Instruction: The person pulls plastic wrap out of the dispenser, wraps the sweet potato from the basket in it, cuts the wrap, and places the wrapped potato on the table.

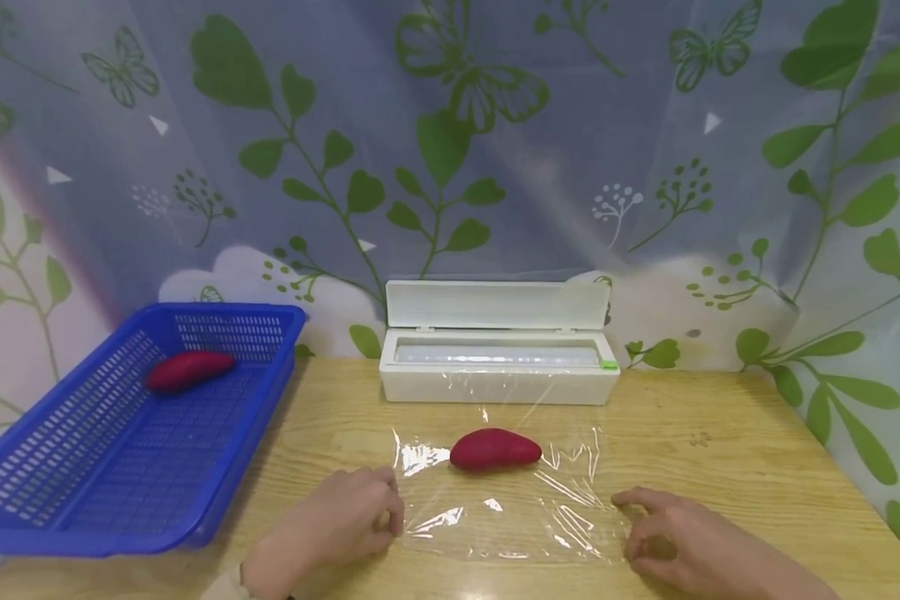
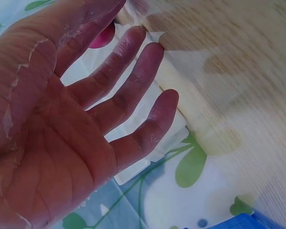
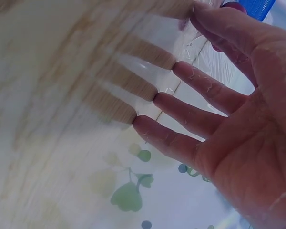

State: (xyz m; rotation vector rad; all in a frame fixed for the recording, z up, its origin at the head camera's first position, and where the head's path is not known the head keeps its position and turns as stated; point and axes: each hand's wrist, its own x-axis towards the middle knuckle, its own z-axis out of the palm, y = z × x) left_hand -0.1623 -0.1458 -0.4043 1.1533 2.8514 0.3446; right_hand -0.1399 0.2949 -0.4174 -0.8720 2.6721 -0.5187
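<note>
A red sweet potato (image 1: 495,450) lies on a sheet of clear cling film (image 1: 510,517), which stretches over the wood from a white dispenser (image 1: 495,385). My left hand (image 1: 348,512) pinches the sheet's near left corner between thumb and index finger. Its other fingers (image 2: 150,59) spread loosely in the left wrist view. At the near right corner, my right hand (image 1: 690,542) pinches the film the same way. The right wrist view has its remaining fingers (image 3: 181,112) extended with tips at the tabletop. Part of the sweet potato shows behind each hand in the wrist views.
A blue plastic basket (image 1: 225,492) on the left holds another red sweet potato (image 1: 189,369). The dispenser's lid (image 1: 495,306) stands raised, with a film roll inside and a green slider (image 1: 609,365) at its right end. Leaf-printed cloth (image 1: 540,167) hangs behind the wooden table (image 1: 720,442).
</note>
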